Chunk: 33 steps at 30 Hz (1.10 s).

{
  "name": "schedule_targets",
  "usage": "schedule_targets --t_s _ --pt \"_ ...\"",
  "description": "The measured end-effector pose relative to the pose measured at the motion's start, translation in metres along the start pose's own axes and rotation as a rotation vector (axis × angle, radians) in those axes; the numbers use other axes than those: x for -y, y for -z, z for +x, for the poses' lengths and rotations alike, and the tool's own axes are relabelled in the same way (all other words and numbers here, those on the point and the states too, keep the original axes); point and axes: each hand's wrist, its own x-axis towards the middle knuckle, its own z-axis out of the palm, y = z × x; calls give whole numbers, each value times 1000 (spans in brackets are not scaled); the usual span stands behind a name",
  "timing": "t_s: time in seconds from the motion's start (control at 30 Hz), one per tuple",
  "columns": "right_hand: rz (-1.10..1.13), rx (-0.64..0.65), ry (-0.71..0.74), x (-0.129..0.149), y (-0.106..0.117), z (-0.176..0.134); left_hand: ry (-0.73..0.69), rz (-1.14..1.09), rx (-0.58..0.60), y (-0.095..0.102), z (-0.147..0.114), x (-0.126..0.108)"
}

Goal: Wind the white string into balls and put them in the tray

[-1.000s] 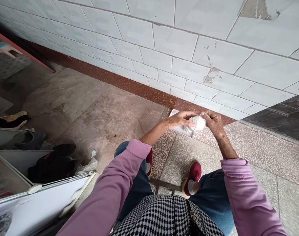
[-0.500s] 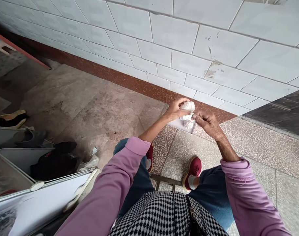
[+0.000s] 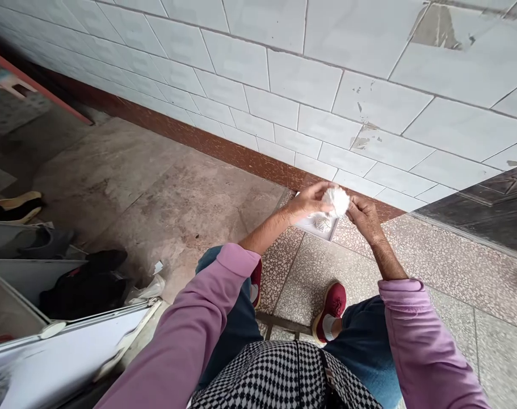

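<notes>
My left hand curls its fingers round a white, ridged ball that looks like wound yarn, held above a shallow pale tray. At the ball's right edge, my right hand has thumb and finger pinched together. Whatever is between those fingertips is too small to make out. Inside the tray lies another white ball with dark lines. My left hand and the raised ball hide part of the tray.
A tiled wall with a brown skirting runs behind the tray. Left of me is a white rack holding dark items, with a shoe beyond it. A dark door panel stands at right.
The raised ball has turned and shifted slightly right and down in view, with both hands following. More of the lined ball in the tray shows. The camera has tilted slightly.
</notes>
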Motion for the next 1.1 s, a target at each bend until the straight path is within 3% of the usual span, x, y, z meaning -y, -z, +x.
schedule_targets --t_s 0.13,0.27,0.33,0.43,0.57,0.67,0.8,0.93,1.03,1.1 --pt "-109 130 33 6 -16 -5 -56 53 -208 12 7 1" --pt "-92 244 48 19 -20 -12 -76 420 -332 20 10 1" --pt "-61 187 52 23 -15 -13 -88 575 -276 19 8 1" --pt "-45 44 65 22 -4 -9 -39 624 -78 11 2 3" --pt "-45 -59 60 10 9 -1 28 489 156 0 -4 3" --pt "-13 -43 40 1 10 3 32 290 212 -4 -5 2" --pt "-10 -9 27 -5 0 3 0 31 90 -1 0 0" --pt "-106 82 13 -2 -14 -3 -86 -85 -142 16 7 -4" --pt "-86 220 24 8 -21 -10 -132 -20 -288 27 9 -4" --pt "-37 281 25 15 -20 -12 -104 141 -278 27 8 -2"
